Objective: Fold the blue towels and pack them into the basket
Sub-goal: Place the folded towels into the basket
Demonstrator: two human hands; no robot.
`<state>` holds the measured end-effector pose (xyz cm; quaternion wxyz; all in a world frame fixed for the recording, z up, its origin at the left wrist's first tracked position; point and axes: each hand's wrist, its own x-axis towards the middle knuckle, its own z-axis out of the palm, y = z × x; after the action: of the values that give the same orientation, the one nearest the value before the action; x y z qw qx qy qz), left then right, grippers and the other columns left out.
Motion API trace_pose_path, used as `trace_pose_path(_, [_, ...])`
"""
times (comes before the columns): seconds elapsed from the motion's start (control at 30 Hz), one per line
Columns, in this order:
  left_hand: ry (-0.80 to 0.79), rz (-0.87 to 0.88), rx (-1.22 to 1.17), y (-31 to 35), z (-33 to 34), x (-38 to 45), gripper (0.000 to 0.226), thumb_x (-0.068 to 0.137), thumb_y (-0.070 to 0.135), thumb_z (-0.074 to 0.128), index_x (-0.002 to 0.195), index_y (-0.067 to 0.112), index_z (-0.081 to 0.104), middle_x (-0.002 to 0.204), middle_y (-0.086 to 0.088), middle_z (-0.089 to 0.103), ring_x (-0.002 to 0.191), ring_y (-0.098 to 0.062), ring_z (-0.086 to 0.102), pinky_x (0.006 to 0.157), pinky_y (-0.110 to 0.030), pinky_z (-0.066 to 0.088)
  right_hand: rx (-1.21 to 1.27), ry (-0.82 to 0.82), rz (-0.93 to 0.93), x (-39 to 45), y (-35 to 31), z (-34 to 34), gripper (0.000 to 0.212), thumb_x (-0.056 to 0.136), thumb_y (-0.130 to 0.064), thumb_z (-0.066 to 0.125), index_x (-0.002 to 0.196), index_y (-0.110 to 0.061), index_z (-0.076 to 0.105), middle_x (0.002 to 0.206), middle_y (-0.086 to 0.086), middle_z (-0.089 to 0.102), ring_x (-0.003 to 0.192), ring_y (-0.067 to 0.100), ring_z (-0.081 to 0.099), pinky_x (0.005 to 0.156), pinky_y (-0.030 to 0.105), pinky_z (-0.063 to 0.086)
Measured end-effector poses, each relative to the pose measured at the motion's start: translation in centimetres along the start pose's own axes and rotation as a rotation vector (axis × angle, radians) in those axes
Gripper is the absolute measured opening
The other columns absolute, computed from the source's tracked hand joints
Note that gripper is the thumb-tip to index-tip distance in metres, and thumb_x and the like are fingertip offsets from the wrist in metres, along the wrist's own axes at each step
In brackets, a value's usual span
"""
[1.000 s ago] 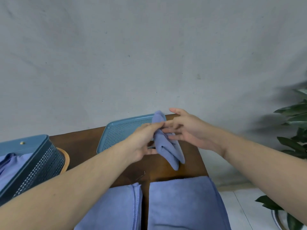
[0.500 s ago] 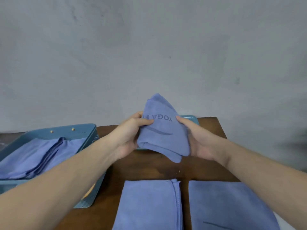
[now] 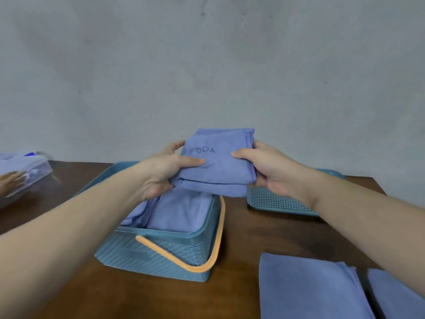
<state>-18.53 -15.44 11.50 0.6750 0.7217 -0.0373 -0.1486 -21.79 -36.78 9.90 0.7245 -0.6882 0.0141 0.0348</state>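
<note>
Blue folded towel (image 3: 218, 166), both hands pinching it, left hand (image 3: 161, 173) and right hand (image 3: 269, 173) at opposite edges, keeping its layers stacked while hovering above the part-filled basket (image 3: 161, 252) on the table (image 3: 253, 236)

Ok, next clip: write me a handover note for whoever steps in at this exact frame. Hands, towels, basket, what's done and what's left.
Left hand and right hand: both grip the folded blue towel, one at each side, held above the far end of the blue basket.
Basket: on the wooden table, orange handle lying down over the near right corner, packed towels already inside.
Done: this towel is folded; some towels are packed.
Left: lower this towel into the basket, then pack the two towels lying flat at the near right.
A perforated blue tray sits beyond the right hand.
</note>
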Motion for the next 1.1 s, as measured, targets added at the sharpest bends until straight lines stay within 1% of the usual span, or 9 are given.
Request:
trace_pose_path(0.1, [0.018,0.007,0.003,0.0,-4.3,0.1,0.089,0.088,-0.003,0.069,0.153,0.041,0.026,0.116,-0.004,0.073,0.098,-0.022,0.074,0.064,-0.032,0.062,-0.083,-0.033,0.026,1.5,-1.1,3.9,0.015,0.097,-0.009,0.055,0.102,-0.02,0.064,0.088,0.001,0.071,0.062,0.011,0.069,0.05,0.028,0.057])
trace_pose_path(0.23, [-0.053,-0.024,0.058,-1.3,-8.4,0.3,0.058,0.094,0.0,0.063,0.137,0.037,0.053,0.121,-0.005,0.073,0.102,-0.02,0.072,0.081,-0.032,0.061,-0.299,-0.096,0.062,2.6,-1.4,7.2,0.016,0.097,-0.004,0.059,0.103,-0.019,0.062,0.102,0.007,0.072,0.076,0.019,0.072,0.057,0.034,0.062])
trace_pose_path(0.37, [-0.123,0.069,0.553,-3.4,-10.5,0.8,0.045,0.096,0.015,0.066,0.133,0.04,0.057,0.137,-0.001,0.056,0.124,-0.014,0.055,0.1,-0.027,0.044,-0.54,-0.103,0.099,2.5,-1.4,8.3,0.024,0.092,-0.002,0.069,0.103,-0.022,0.059,0.096,0.01,0.07,0.065,0.019,0.068,0.059,0.039,0.063])
trace_pose_path(0.47, [-0.179,0.103,0.757,-3.9,-11.0,1.1,0.05,0.096,0.029,0.066,0.139,0.046,0.047,0.127,0.004,0.056,0.105,-0.004,0.057,0.086,-0.017,0.045,-0.69,-0.079,0.126,2.4,-1.2,8.6,0.089,0.086,-0.006,0.076,0.153,-0.028,0.022,0.112,0.016,0.065,0.054,0.022,0.067,0.049,0.034,0.059])
trace_pose_path(0.6, [-0.241,0.123,0.975,-4.0,-11.2,1.4,0.059,0.095,0.035,0.066,0.146,0.047,0.038,0.129,0.009,0.052,0.096,-0.004,0.055,0.079,-0.019,0.04,-0.937,-0.09,0.089,2.4,-0.9,9.1,0.129,0.081,-0.014,0.083,0.156,-0.045,-0.017,0.073,0.01,0.063,0.045,0.018,0.053,0.045,0.028,0.045])
trace_pose_path(0.67, [-0.239,0.144,1.079,-4.2,-11.3,1.4,0.061,0.095,0.037,0.066,0.149,0.042,0.037,0.135,0.01,0.043,0.114,-0.012,0.052,0.094,-0.023,0.039,-1.05,-0.098,0.075,2.7,-1.0,9.2,0.131,0.077,-0.023,0.086,0.157,-0.042,-0.015,0.077,0.009,0.066,0.063,0.021,0.057,0.056,0.034,0.051])
trace_pose_path(0.77, [-0.271,0.216,1.236,-4.6,-11.2,1.3,0.065,0.092,0.045,0.067,0.15,0.035,0.038,0.142,0.006,0.03,0.117,-0.016,0.052,0.106,-0.028,0.037,-1.267,-0.162,0.029,3.4,-1.1,9.5,0.122,0.077,-0.03,0.086,0.16,-0.039,-0.002,0.135,0.011,0.061,0.116,0.026,0.06,0.1,0.035,0.05])
trace_pose_path(0.83, [-0.308,0.256,1.313,-4.9,-11.1,1.2,0.064,0.09,0.047,0.067,0.147,0.032,0.043,0.145,0.008,0.026,0.118,-0.015,0.053,0.106,-0.026,0.036,-1.422,-0.228,0.027,3.7,-1.2,9.7,0.103,0.08,-0.035,0.083,0.16,-0.035,0.018,0.153,0.002,0.047,0.134,0.022,0.05,0.106,0.026,0.041])
trace_pose_path(1.1, [-0.557,0.479,1.622,-4.0,-12.6,2.9,0.081,0.089,0.07,0.05,0.158,0.037,0.021,0.166,0.019,0.007,0.152,-0.002,0.0,0.122,-0.03,-0.002,-1.916,-0.177,-0.287,3.5,-1.1,9.4,0.086,0.072,-0.075,0.067,0.149,-0.048,0.038,0.132,-0.005,0.047,0.123,0.02,0.04,0.1,0.037,0.034])
